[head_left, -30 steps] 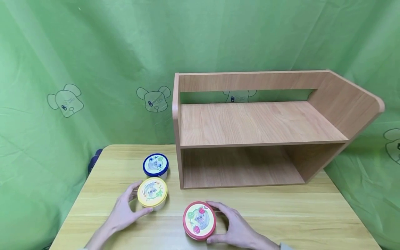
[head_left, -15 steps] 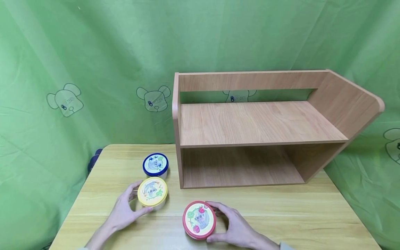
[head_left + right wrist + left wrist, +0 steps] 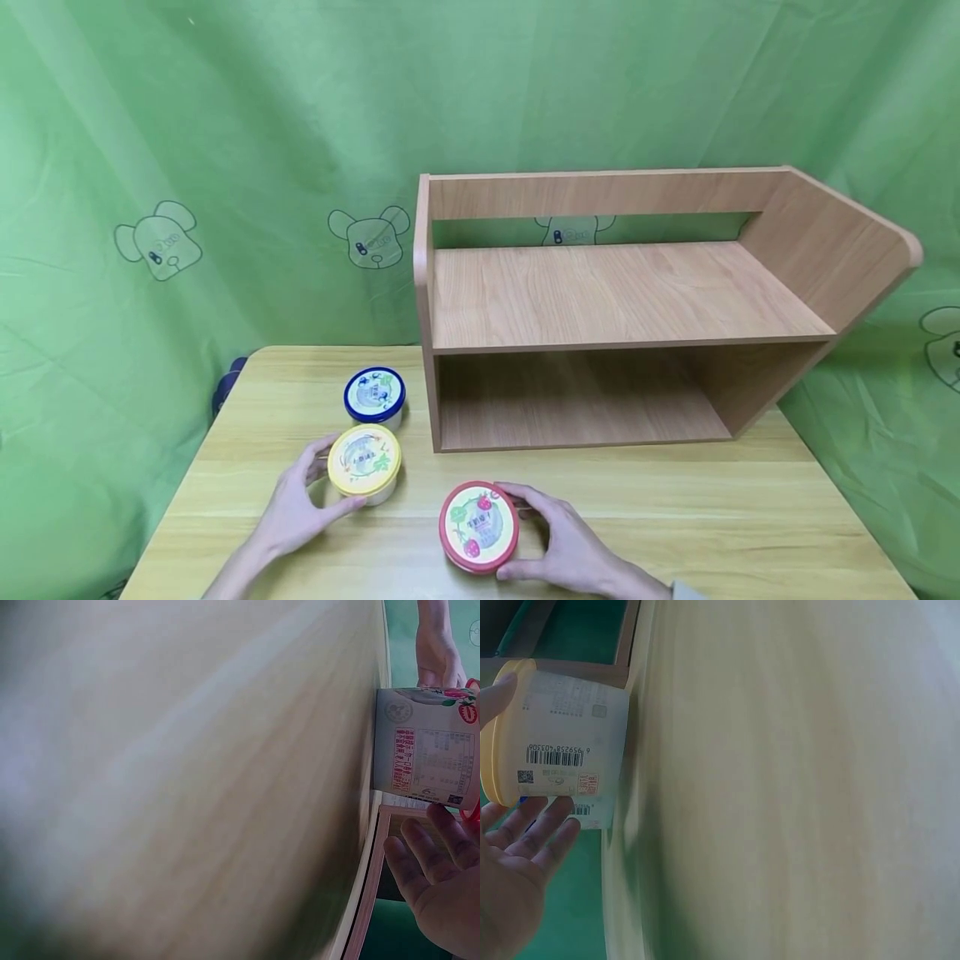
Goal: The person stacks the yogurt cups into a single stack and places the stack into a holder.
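A round tub with a yellow lid (image 3: 364,460) stands at the left of the table, its lid printed with leaves and writing. My left hand (image 3: 294,508) holds it between thumb and fingers from the left and front. In the left wrist view its white side shows a barcode (image 3: 555,756). Just behind it is a similar tub with a dark blue lid (image 3: 375,394), partly covered. Nearer the front edge stands a tub with a red lid (image 3: 478,527) and strawberry pictures. My right hand (image 3: 566,546) holds that one from the right, thumb at the front, fingers behind.
A two-tier wooden shelf (image 3: 630,292) stands on the back right of the table (image 3: 675,500). Its left side panel (image 3: 424,317) rises close to the blue-lidded tub. A green curtain (image 3: 262,125) with bear drawings hangs behind and on both sides.
The yellow-lidded tub has shifted very slightly left within the left hand's grasp. The right hand and the red-lidded tub stay in place.
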The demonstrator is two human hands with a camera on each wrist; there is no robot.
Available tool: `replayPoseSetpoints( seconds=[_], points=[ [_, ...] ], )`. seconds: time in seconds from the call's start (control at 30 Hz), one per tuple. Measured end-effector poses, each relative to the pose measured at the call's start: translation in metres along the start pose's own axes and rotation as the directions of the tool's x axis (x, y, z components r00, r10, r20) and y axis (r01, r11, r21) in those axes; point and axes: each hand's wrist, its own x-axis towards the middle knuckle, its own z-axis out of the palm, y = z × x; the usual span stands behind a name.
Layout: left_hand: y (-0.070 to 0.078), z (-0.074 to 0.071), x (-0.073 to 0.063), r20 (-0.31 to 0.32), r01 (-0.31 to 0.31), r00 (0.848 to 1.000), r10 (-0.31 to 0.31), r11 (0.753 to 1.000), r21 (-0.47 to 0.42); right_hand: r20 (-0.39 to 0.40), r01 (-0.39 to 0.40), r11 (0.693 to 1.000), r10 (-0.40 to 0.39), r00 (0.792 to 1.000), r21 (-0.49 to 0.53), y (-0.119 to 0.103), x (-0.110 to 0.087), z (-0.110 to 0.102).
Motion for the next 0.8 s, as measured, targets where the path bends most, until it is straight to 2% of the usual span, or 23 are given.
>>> replayPoseSetpoints(
  seconds=[0.37, 0.8],
  points=[
    [0.010, -0.006, -0.008, -0.046, -0.045, 0.998, 0.045, 0.999, 0.011, -0.005, 0.029, 1.000, -0.029, 1.000, 0.008, 0.002, 0.001, 0.001],
    [0.031, -0.007, -0.012, -0.045, -0.166, 0.985, 0.165, 0.986, -0.017, -0.007, 0.035, 0.999, -0.035, 0.999, 0.013, 0.002, 0.000, 0.001]
  ],
)
